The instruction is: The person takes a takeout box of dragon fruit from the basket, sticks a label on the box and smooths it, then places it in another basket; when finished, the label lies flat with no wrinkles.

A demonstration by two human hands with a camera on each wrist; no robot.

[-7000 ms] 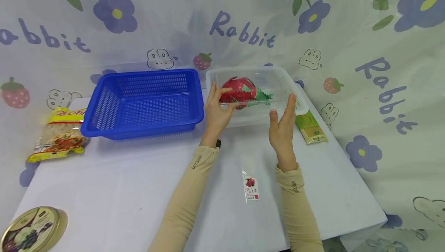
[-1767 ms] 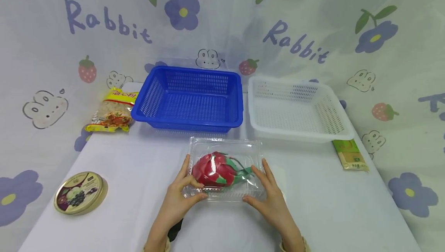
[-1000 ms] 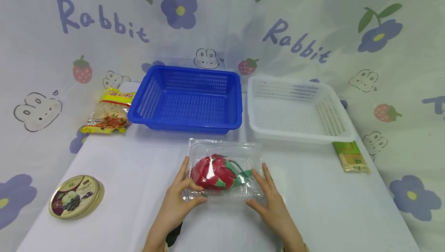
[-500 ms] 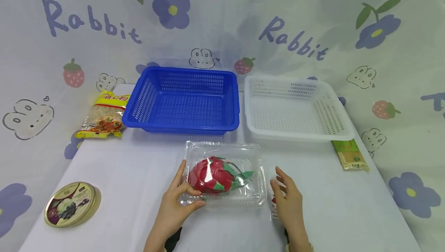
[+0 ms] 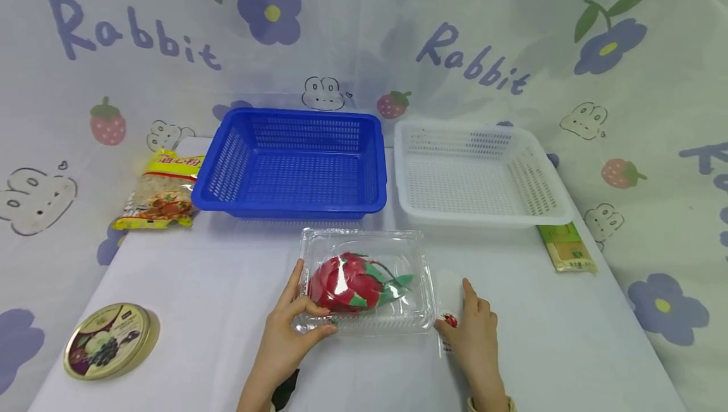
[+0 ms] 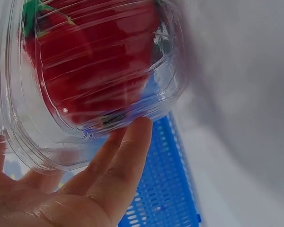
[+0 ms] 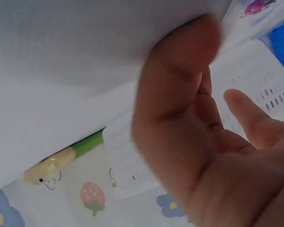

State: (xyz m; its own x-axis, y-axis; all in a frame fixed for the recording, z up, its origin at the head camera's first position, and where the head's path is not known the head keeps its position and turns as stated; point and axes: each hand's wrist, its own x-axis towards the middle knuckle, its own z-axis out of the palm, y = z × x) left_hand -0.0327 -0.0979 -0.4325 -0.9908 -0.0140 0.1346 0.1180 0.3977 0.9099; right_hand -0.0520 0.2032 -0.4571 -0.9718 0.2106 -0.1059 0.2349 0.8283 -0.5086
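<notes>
My left hand (image 5: 287,336) grips the left end of a clear plastic clamshell box (image 5: 419,254), with its thumb at the near edge. Inside the box lies a red dragon fruit (image 5: 347,282) with green leaf tips. Close up in the left wrist view, fingers (image 6: 128,156) support the side of the box (image 6: 19,109). Right of the box, my right hand (image 5: 474,336) is over a sticker label (image 5: 449,320) printed with dragon fruit, partly hiding it. In the right wrist view, the thumb and fingers stand apart, with nothing visible between them.
A blue basket (image 5: 296,210) and a white basket (image 5: 483,216) stand side by side at the back. A yellow food bag (image 5: 162,194) lies on the left, a round gold tin (image 5: 105,342) front left. A green-and-tan packet (image 5: 565,249) lies beside the white basket.
Seven seconds ago the boxed dragon fruit was at the white basket; now it is at the table's front. My right hand has left the box and moved right to the label.
</notes>
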